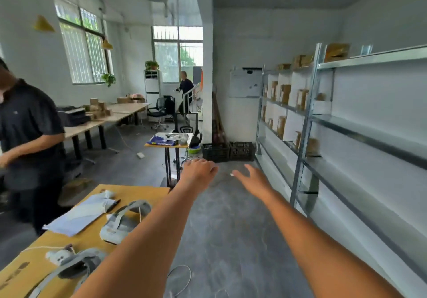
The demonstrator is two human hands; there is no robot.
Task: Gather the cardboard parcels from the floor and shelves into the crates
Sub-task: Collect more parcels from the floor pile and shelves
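Note:
Both my arms stretch forward over the grey floor. My left hand [199,169] hangs with its fingers loosely bent downward and holds nothing. My right hand [253,178] is spread flat with straight fingers, also empty. Two black plastic crates [216,152] [241,151] stand side by side on the floor at the far wall, beyond my hands. Several brown cardboard parcels [285,94] stand on the metal shelving [307,117] on the right, with more on its top level [337,52]. The shelf section nearest me carries no parcels.
A yellow desk [46,263] with papers and grey headsets is at my lower left. A person in a dark shirt [27,135] stands at the left. A small stand [171,145] with items is ahead, and long tables [120,112] with boxes lie behind it. Another person [186,89] is by the stairs.

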